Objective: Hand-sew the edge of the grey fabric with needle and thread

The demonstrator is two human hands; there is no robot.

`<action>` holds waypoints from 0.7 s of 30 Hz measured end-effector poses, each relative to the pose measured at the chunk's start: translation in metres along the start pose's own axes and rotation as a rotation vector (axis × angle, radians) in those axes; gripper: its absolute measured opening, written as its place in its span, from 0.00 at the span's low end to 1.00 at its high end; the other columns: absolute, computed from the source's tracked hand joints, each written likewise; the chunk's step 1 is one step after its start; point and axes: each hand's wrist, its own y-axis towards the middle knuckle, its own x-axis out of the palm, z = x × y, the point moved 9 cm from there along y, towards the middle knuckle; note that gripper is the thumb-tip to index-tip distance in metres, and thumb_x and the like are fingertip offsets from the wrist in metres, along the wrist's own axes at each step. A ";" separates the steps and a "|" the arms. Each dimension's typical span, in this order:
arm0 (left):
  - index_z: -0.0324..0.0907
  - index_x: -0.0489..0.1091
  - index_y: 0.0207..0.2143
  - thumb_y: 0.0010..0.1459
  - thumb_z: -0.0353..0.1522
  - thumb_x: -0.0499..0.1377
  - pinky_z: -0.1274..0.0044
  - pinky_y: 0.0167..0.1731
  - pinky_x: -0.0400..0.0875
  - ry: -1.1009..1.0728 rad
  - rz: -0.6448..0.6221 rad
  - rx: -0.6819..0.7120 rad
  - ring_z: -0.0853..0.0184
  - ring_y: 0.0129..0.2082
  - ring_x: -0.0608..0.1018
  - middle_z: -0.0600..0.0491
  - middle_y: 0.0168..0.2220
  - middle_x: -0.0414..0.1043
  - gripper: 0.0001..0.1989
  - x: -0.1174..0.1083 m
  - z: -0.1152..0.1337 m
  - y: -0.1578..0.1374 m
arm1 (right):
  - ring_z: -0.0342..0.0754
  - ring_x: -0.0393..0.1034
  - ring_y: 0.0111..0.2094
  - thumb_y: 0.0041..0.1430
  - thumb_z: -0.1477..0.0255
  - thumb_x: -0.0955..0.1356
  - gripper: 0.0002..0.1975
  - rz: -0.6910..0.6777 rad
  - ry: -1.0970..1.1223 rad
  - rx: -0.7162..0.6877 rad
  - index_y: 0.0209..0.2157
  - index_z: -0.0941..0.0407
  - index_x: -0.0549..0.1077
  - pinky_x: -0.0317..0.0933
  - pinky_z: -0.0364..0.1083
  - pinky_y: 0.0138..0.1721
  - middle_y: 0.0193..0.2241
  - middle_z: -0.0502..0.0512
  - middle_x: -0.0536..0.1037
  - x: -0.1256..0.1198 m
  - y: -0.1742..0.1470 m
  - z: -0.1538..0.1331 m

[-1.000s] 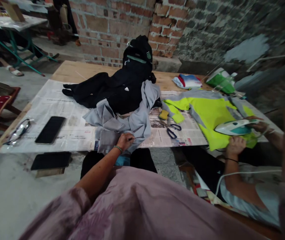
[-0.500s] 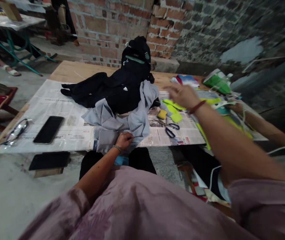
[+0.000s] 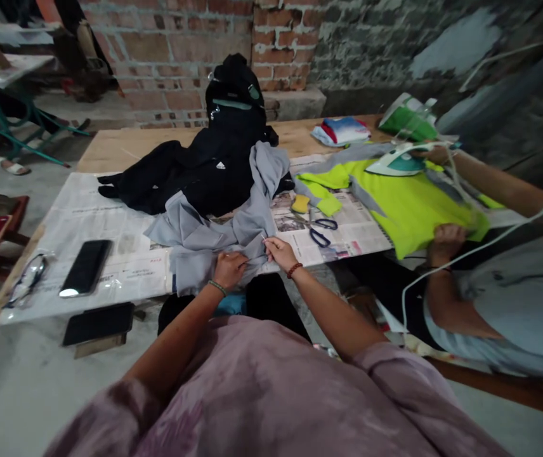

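A grey cloth garment (image 3: 205, 231) lies crumpled at the table's front edge, partly over a black garment (image 3: 190, 181) with a small white logo. My left hand (image 3: 230, 270) is closed on the near part of the grey cloth, pressing a fold between fingers and thumb. Close beside it, my right hand (image 3: 280, 252) pinches over the same cloth. A tiny pale, thin tip shows at its fingertips, too small to name. Dark-handled scissors (image 3: 321, 233) and a yellow sponge-like block (image 3: 300, 204) lie to the right of the cloth.
To the right, a co-worker's hand holds an iron (image 3: 398, 162) on a neon yellow and grey shirt (image 3: 405, 209); its cord (image 3: 447, 260) hangs nearby. A phone (image 3: 85, 266) and glasses (image 3: 28, 282) lie left. A black backpack (image 3: 236, 92) and folded clothes (image 3: 340, 131) stand behind.
My right hand has come down and left from above the table's right side to the grey cloth. My left hand stays on the cloth. The view has shifted, showing more of the co-worker.
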 end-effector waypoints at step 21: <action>0.44 0.74 0.37 0.54 0.32 0.58 0.68 0.46 0.62 -0.079 0.130 -0.017 0.63 0.41 0.73 0.49 0.38 0.74 0.08 -0.007 -0.021 -0.027 | 0.37 0.59 0.15 0.48 0.66 0.64 0.12 0.009 -0.049 0.017 0.33 0.56 0.74 0.57 0.38 0.19 0.18 0.45 0.68 0.004 -0.003 0.007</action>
